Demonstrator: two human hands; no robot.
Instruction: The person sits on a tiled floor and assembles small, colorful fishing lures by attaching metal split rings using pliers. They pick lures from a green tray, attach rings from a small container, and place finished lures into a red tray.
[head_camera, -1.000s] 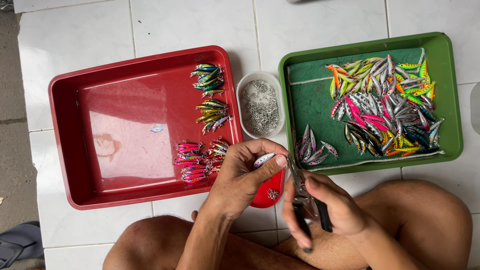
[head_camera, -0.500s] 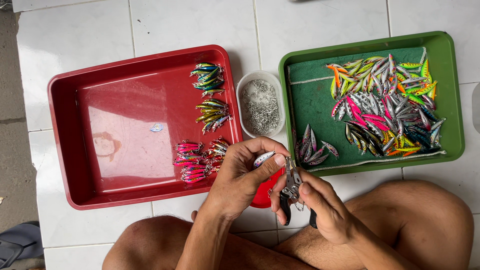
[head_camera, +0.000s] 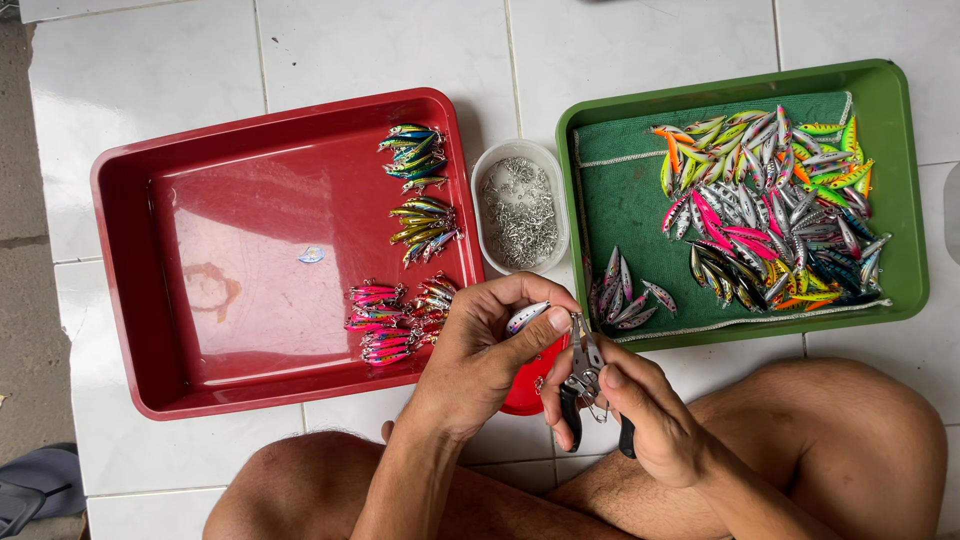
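My left hand (head_camera: 480, 345) pinches a small silver fishing lure (head_camera: 526, 317) between thumb and fingers, just below the red tray's near right corner. My right hand (head_camera: 640, 420) grips black-handled pliers (head_camera: 583, 372), whose metal jaws point up at the lure's end. Both hands hover over a small red dish (head_camera: 530, 390), mostly hidden beneath them.
A red tray (head_camera: 200, 230) at left holds sorted groups of lures (head_camera: 418, 195). A white tub (head_camera: 520, 205) of small metal hooks stands between the trays. A green tray (head_camera: 895, 190) with a green cloth holds a heap of colourful lures (head_camera: 770, 215). My bare knees lie below.
My right hand has risen and shifted left, bringing the pliers' jaws up to the lure. The left hand has stayed almost still.
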